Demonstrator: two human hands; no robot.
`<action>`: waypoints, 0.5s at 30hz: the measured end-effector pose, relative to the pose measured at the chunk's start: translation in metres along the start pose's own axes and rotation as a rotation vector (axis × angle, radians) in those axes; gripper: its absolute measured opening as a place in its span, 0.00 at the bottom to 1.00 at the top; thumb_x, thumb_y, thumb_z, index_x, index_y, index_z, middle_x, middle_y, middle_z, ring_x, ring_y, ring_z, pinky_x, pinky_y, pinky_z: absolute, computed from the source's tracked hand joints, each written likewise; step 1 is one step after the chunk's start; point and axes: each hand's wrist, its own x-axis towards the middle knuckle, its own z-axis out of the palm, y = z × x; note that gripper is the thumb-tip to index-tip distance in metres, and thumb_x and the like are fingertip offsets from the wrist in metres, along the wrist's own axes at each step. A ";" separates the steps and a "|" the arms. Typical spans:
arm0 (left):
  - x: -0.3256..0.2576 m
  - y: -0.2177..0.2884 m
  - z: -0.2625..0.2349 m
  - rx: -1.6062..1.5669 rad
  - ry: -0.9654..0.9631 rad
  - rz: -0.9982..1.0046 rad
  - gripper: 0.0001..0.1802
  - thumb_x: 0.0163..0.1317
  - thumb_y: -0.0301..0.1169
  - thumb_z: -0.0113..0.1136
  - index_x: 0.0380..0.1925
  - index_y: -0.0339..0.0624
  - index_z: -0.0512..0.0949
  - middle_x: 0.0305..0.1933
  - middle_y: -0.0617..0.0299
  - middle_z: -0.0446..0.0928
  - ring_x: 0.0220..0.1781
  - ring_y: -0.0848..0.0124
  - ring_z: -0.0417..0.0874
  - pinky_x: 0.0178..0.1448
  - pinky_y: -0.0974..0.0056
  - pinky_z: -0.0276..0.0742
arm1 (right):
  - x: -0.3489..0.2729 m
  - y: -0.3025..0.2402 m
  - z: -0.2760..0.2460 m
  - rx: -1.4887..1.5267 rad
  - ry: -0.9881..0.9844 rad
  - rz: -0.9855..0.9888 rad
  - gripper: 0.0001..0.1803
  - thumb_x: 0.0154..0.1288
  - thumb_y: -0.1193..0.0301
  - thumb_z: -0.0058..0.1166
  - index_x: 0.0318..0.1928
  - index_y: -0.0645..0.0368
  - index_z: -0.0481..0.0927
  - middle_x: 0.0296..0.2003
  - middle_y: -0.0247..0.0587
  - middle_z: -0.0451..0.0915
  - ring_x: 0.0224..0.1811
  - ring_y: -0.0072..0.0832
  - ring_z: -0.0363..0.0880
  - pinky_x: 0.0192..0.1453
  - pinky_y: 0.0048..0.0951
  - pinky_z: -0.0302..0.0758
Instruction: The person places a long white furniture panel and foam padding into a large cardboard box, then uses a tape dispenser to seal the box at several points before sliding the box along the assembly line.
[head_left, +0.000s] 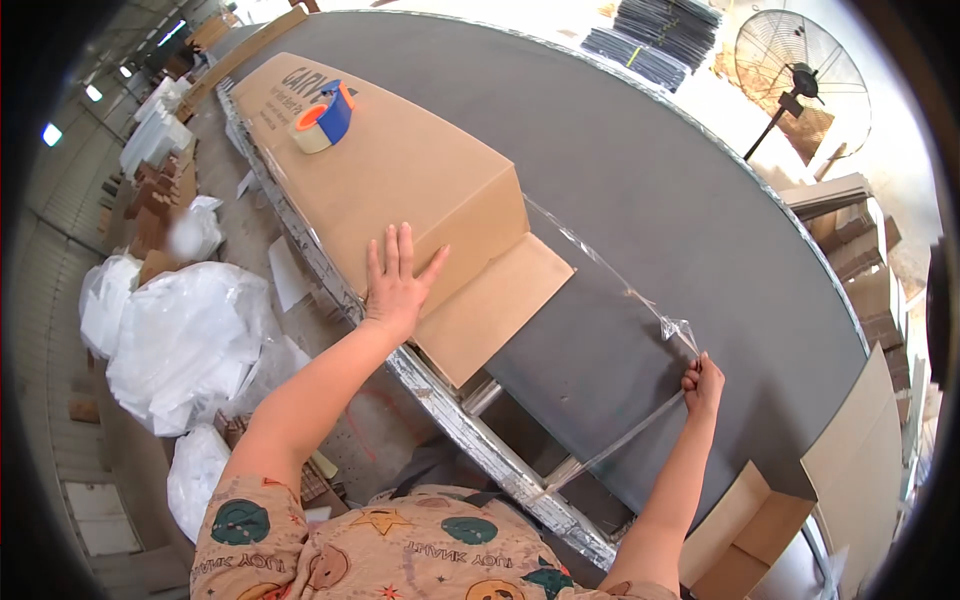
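A long brown cardboard box (pixel 400 150) lies on the dark grey belt, with an end flap (pixel 500 310) folded out toward me. My left hand (pixel 398 290) rests on the box near that end, fingers spread. A tape dispenser (pixel 330 118) with a blue body and an orange core sits on top of the box. My right hand (pixel 704 380) is closed in a fist on a clear plastic strip (pixel 590 250). The strip stretches from the box's far end corner to my fist. Another length of it runs down to the metal rail. A crumpled bit hangs just above my fist.
The belt (pixel 680 190) curves away between metal rails (pixel 470 420). An open cardboard carton (pixel 750 535) stands at the lower right, beside stacked cardboard (pixel 870 270). A large fan (pixel 800 80) stands beyond the belt. White plastic bags (pixel 190 340) fill the floor at left.
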 end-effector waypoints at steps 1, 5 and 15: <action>-0.003 0.000 0.002 -0.014 0.002 0.013 0.54 0.45 0.43 0.69 0.71 0.66 0.50 0.72 0.33 0.37 0.74 0.39 0.41 0.71 0.35 0.40 | -0.023 -0.002 -0.010 -0.007 -0.021 -0.039 0.15 0.68 0.64 0.49 0.25 0.57 0.70 0.17 0.31 0.68 0.13 0.15 0.58 0.13 0.19 0.51; 0.001 -0.010 0.013 -0.040 0.056 0.036 0.50 0.46 0.42 0.68 0.70 0.62 0.54 0.72 0.31 0.39 0.73 0.37 0.43 0.71 0.35 0.41 | -0.104 0.000 -0.035 -0.753 0.136 -0.557 0.23 0.67 0.62 0.52 0.17 0.60 0.68 0.12 0.31 0.64 0.14 0.21 0.58 0.18 0.26 0.57; 0.005 -0.028 0.045 -0.063 0.174 0.114 0.43 0.44 0.45 0.69 0.65 0.60 0.65 0.73 0.33 0.40 0.74 0.39 0.42 0.73 0.39 0.42 | -0.250 -0.020 -0.106 -0.767 0.193 -0.069 0.16 0.62 0.59 0.60 0.25 0.58 0.77 0.13 0.25 0.66 0.14 0.13 0.61 0.15 0.19 0.54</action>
